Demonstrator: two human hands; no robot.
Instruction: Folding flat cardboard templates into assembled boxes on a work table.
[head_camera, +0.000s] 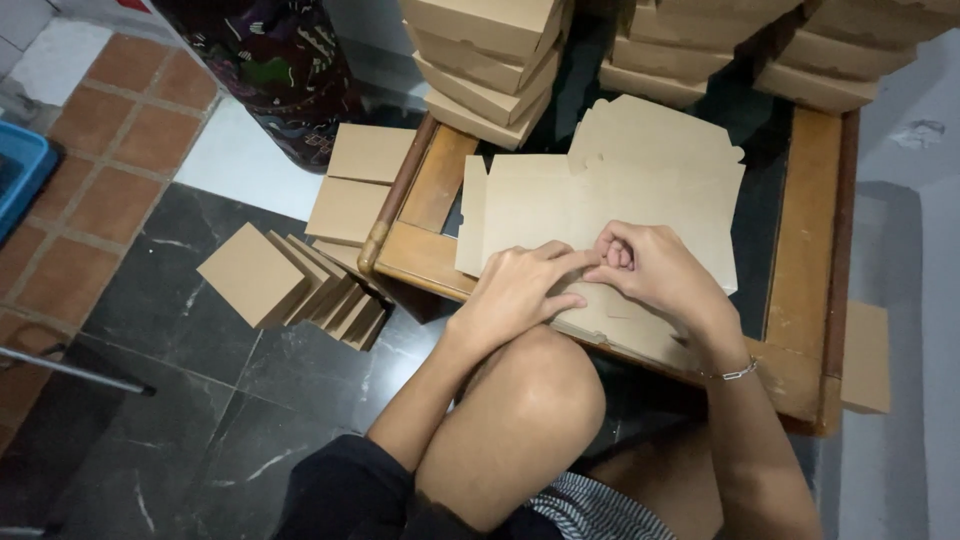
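Cardboard box blanks (610, 200), flat and brown with die-cut flaps, lie in a loose pile on a low wooden table (805, 230) with a dark inset top, directly in front of the seated person. Both hands meet at the near edge of the top blank. The left hand (520, 290) lies palm down on the cardboard, its index finger stretched out toward the right hand and its other fingers spread a little and pressing on the sheet. The right hand (655, 270) is curled, fingertips bunched together and pinching a fold or flap at the blank's edge (just what is pinched is hidden by the fingers). A thin chain bracelet (738, 372) sits on the right wrist. The person's bare knee (535, 400) rises just below the hands.

At the far side of the table stand stacks of folded brown boxes (490, 60), several high, with more stacks (760, 50) to the right. On the dark marble-look floor (190, 400) left of the table, a fanned row of flat brown cardboard pieces (290, 285) leans over, and two more flat sheets (355, 180) lie near the table's corner. A blue plastic bin (18, 170) shows at the left edge, on reddish tiles.
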